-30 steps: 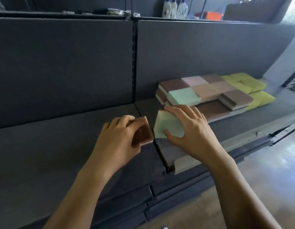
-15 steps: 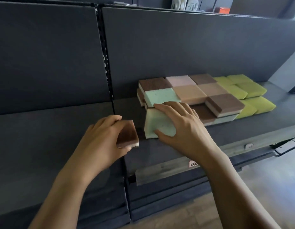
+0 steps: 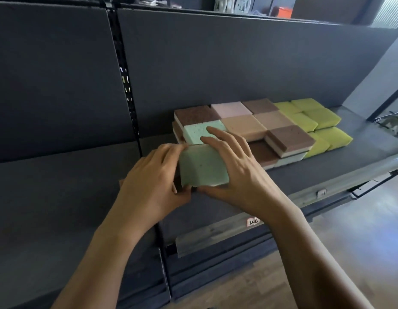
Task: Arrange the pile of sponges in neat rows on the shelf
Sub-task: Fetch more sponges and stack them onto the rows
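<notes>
Left hand [image 3: 149,181] and right hand [image 3: 238,175] have their grip clamped on the tilted green sponge [image 3: 202,168], frame centre, just before the rows [image 3: 244,126] on the shelf [image 3: 327,175]; a hard shove could knock them crooked.

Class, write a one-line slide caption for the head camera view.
Left hand and right hand hold a tilted green sponge before neat sponge rows on the dark shelf.

1 small white label [image 3: 254,221] sits on the front edge of the shelf [image 3: 215,233], lower centre of the frame. Its dark marks are too blurred to read. No other text is legible.
</notes>
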Tool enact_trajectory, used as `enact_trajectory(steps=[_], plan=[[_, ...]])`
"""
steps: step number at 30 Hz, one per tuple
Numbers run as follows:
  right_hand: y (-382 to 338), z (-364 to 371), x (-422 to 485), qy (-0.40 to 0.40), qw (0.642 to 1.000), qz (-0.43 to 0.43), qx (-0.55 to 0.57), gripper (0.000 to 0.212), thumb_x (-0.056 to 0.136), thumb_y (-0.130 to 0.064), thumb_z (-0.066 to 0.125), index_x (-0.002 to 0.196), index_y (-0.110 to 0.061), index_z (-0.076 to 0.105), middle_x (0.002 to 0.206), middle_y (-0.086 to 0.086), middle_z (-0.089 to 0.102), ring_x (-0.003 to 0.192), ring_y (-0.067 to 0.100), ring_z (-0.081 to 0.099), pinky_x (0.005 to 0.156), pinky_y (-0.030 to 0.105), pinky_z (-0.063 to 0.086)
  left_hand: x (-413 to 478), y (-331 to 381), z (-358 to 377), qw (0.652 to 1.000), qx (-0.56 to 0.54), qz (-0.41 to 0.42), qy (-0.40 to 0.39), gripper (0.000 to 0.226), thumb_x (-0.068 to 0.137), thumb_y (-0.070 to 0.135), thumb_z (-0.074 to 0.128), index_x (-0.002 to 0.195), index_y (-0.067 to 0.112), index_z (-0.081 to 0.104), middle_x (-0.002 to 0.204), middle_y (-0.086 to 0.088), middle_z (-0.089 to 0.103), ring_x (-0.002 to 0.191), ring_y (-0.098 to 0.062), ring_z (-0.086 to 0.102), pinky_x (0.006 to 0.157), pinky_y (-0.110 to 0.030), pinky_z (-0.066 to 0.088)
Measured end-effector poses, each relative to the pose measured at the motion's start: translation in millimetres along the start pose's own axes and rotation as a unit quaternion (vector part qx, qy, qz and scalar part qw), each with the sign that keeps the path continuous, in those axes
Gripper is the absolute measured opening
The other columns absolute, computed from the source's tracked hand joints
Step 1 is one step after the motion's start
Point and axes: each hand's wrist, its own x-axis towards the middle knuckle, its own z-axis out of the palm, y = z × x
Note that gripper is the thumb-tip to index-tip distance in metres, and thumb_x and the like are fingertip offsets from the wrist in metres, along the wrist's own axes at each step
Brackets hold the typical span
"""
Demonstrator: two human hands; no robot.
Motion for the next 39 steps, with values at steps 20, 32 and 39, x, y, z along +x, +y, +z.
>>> enact_trajectory(steps=[20, 32, 39], plan=[[41.9, -22.2, -8.3, -0.039, 0.999, -0.003, 0.011, 0.093, 0.074, -0.032, 0.08, 0.151, -0.013, 0.031, 0.161, -0.001, 0.026, 0.147, 0.009, 0.026, 0.115, 0.022, 0.03, 35.1, 33.4, 21.1, 0.995, 0.036, 0.096, 0.012, 0.073, 0.077, 0.053, 0.065, 0.136, 0.012, 0.051, 0.132, 0.001, 0.051, 0.121, -0.019, 0.048, 0.098, -0.035, 0.041], [165.5, -69.0, -27.9, 0.008, 1.0, -0.02, -0.013, 0.084, 0.077, -0.043, 0.077, 0.147, -0.013, 0.042, 0.152, 0.001, 0.043, 0.144, 0.02, 0.032, 0.112, 0.05, 0.038, 76.6, 101.0, 73.5, 0.998, 0.061, 0.013, 0.021, 0.057, 0.078, 0.04, 0.067, 0.13, 0.019, 0.056, 0.132, 0.006, 0.049, 0.119, -0.016, 0.047, 0.09, -0.037, 0.048], [211.3, -69.1, -26.8, -0.017, 0.999, -0.036, -0.033, 0.084, 0.074, -0.033, 0.084, 0.145, -0.014, 0.044, 0.15, 0.002, 0.045, 0.145, 0.024, 0.032, 0.115, 0.047, 0.034, 88.4, 122.1, 93.5, 0.997, 0.064, -0.043, 0.007, 0.061, 0.079, 0.042, 0.059, 0.136, 0.022, 0.051, 0.137, 0.007, 0.045, 0.123, -0.017, 0.046, 0.093, -0.042, 0.049]])
